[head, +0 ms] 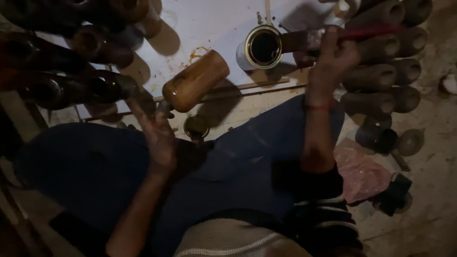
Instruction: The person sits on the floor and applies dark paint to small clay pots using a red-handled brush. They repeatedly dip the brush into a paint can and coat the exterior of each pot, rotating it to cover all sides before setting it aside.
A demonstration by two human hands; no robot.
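Note:
My left hand holds up a brown wooden cylinder-shaped piece, gripping it from below at its near end. My right hand is closed around a paintbrush with a red handle; the brush's wide bristles rest at the rim of an open tin filled with dark liquid. The tin stands on a white sheet spread over the floor. I sit cross-legged in blue trousers.
Dark glossy wooden pieces are stacked at the left. Dull uncoated cylinders lie in rows at the right. A tin lid sits by my knee, thin sticks lie across the sheet, and a pink cloth lies at the right.

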